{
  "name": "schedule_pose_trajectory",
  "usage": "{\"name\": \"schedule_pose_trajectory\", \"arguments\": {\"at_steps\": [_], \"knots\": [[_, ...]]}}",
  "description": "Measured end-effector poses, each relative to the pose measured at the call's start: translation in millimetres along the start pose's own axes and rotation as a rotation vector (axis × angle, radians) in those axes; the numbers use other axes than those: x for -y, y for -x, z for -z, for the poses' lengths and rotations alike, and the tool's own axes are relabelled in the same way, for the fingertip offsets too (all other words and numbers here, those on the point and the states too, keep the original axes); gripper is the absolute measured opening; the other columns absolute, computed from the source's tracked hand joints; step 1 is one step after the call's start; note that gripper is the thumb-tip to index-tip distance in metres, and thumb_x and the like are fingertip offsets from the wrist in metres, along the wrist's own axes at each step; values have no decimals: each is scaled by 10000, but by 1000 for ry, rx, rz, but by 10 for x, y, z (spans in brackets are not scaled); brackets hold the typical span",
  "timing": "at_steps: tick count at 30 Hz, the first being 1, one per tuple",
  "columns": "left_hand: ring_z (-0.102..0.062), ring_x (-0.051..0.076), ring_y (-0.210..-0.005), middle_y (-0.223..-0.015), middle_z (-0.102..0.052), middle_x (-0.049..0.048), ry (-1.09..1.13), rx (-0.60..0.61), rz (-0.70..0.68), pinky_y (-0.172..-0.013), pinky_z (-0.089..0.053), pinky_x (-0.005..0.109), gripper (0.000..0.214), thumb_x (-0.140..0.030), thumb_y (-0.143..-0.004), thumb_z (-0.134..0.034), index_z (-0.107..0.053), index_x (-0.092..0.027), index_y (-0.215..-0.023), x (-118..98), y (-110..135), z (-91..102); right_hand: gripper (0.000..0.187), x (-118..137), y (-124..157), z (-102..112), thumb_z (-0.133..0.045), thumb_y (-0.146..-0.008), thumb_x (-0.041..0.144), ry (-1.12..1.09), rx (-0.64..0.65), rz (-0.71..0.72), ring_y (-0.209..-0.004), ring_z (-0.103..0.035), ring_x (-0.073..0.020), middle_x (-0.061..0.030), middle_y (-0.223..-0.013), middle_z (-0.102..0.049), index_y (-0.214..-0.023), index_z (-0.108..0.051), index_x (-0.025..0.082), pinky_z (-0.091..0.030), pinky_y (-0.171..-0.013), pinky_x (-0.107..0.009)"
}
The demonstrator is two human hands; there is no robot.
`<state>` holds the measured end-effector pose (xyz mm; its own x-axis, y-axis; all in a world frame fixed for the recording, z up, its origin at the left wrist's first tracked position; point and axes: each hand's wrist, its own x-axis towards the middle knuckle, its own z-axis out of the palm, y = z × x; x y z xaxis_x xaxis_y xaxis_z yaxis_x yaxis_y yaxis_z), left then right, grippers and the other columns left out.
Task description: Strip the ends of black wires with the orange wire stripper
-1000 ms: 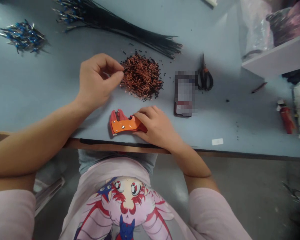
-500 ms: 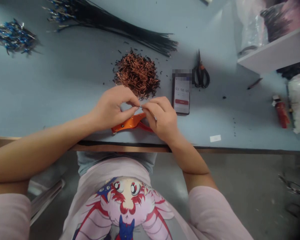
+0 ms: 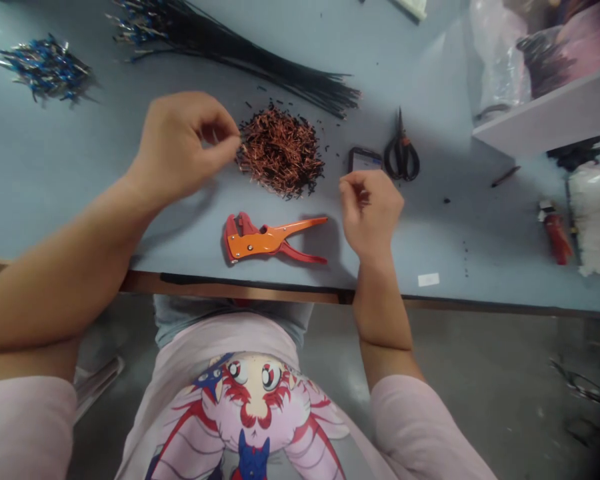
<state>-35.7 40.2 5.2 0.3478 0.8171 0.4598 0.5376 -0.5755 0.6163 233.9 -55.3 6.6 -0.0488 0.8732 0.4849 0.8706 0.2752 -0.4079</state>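
Observation:
My left hand (image 3: 183,143) hovers just left of a heap of copper-coloured wire bits (image 3: 281,148), thumb and fingers pinched together; what they hold is too small to name. My right hand (image 3: 371,210) is raised to the right of the heap, fingers curled loosely in, partly covering a phone (image 3: 364,159). An orange and red wire stripper (image 3: 266,238) lies flat on the blue table (image 3: 105,167) between my hands, untouched.
A long bundle of black wires (image 3: 260,60) runs across the back, a pile of blue-tipped pieces (image 3: 45,67) at far left. Black scissors (image 3: 403,150) lie beside the phone. A white shelf (image 3: 545,113), a red object (image 3: 555,233) and white material (image 3: 597,213) sit right.
Half a second ago both hands met over the stripper. Now they have parted: the left went back up to the copper heap, the right moved right toward the phone, leaving the stripper uncovered.

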Motion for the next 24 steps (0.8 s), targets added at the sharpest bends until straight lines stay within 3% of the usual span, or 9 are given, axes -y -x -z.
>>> {"name": "schedule_pose_trajectory", "arguments": {"at_steps": [3,6,8,11,14,17,19,21,24], "knots": [[-480,106,-631,-713,-641,-48,208,-29,192,-651,-415,302,140,-326,-815,-761,-700,-203,-792,36,-12,5,187,-88,-33,-83,-507,-928,177,-125,121,0,-837,-657,-224,-75,-908,-710,-979,-683,211,-548,-786,-387],[-516,124,-679,-736,-655,-48,329,27,211,-743,-459,314,176,-383,-800,-793,-709,-228,-792,-5,42,-83,366,-90,-38,-135,-485,-914,150,-205,219,38,-1095,-663,-248,-95,-1220,-712,-1235,-641,230,-546,-934,-434],[-549,152,-729,-742,-668,-39,381,40,227,-782,-478,330,165,-394,-773,-799,-715,-252,-794,-12,67,-143,400,-62,-37,-99,-486,-915,150,-191,226,53,-1219,-622,-261,-84,-1335,-673,-1278,-622,248,-508,-1016,-473],[-585,190,-826,-724,-670,-31,452,-3,272,-803,-506,342,195,-413,-718,-823,-701,-279,-788,26,56,-186,254,27,-27,24,-503,-933,159,-153,204,67,-1136,-663,-266,-80,-1173,-746,-1074,-701,229,-493,-1016,-473],[-604,189,-838,-713,-662,-34,476,-79,295,-800,-521,341,229,-429,-708,-842,-687,-276,-780,66,22,-186,128,170,6,114,-628,-923,277,-169,374,91,-999,-674,-262,-80,-1018,-757,-990,-710,203,-512,-944,-436],[-596,153,-700,-698,-669,-36,464,-147,282,-717,-522,333,237,-452,-732,-835,-698,-263,-771,71,6,-176,488,317,57,94,-810,-775,447,-111,661,145,-1054,-608,-307,-131,-1125,-696,-1149,-680,161,-496,-931,-449],[-594,138,-640,-689,-687,-36,489,-157,287,-666,-523,327,233,-447,-724,-844,-708,-262,-761,56,6,-167,623,383,86,40,-841,-723,467,-11,754,163,-1072,-563,-332,-156,-1177,-647,-1227,-650,153,-476,-919,-467],[-607,129,-633,-698,-710,-41,536,-131,306,-649,-531,317,221,-420,-714,-860,-715,-264,-773,32,8,-151,531,410,99,-1,-808,-749,413,40,763,158,-1061,-545,-328,-150,-1160,-635,-1195,-663,165,-462,-908,-465],[-611,93,-633,-700,-728,-78,596,-87,319,-635,-533,292,229,-408,-732,-874,-717,-259,-805,-11,7,-116,362,377,81,27,-758,-741,306,-74,683,128,-1003,-575,-293,-124,-1060,-661,-1066,-697,159,-471,-904,-447]]}}
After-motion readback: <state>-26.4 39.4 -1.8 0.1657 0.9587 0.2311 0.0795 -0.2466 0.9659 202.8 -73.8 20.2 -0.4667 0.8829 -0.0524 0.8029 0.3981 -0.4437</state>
